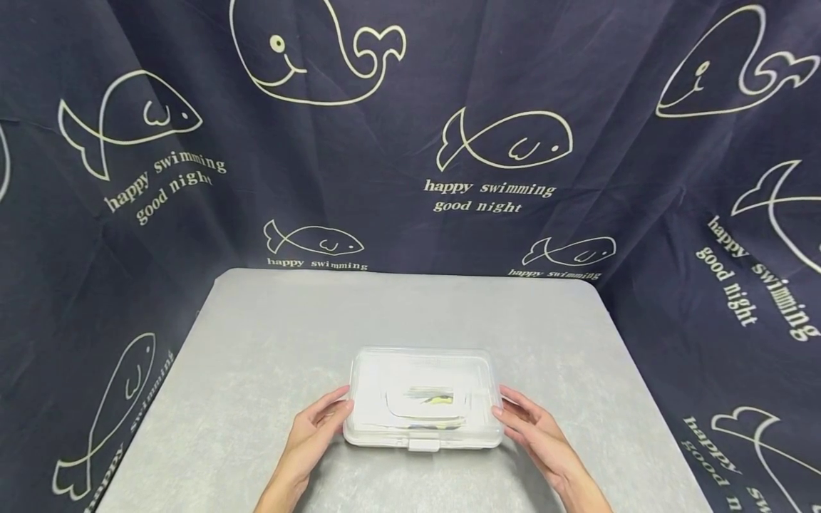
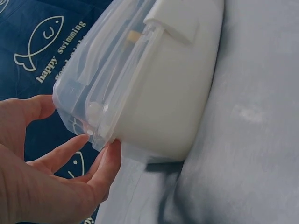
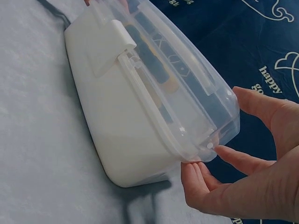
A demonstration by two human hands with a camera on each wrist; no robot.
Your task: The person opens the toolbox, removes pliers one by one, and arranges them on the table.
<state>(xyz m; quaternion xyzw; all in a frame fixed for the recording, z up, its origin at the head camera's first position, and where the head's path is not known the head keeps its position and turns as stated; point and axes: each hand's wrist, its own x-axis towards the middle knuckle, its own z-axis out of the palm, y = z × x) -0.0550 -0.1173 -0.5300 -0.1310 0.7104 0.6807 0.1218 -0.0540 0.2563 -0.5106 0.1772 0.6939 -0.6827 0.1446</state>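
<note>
A white plastic storage box (image 1: 368, 381) with a clear lid sits on the grey table, its white latch (image 1: 424, 445) facing me. Through the lid, some flat items with yellow and dark patches (image 1: 439, 399) show, too blurred to name. My left hand (image 1: 311, 434) holds the box's left end; in the left wrist view its thumb touches the clear lid (image 2: 70, 93) while the fingertips (image 2: 111, 151) sit right under the rim. At the opposite end my right hand (image 1: 541, 434) grips likewise, with thumb and fingers (image 3: 194, 179) at the lid's corner and rim.
The grey table (image 1: 269, 320) has rounded far corners. Dark blue curtains (image 1: 398, 157) printed with fish, whales and lettering hang behind it and along both sides.
</note>
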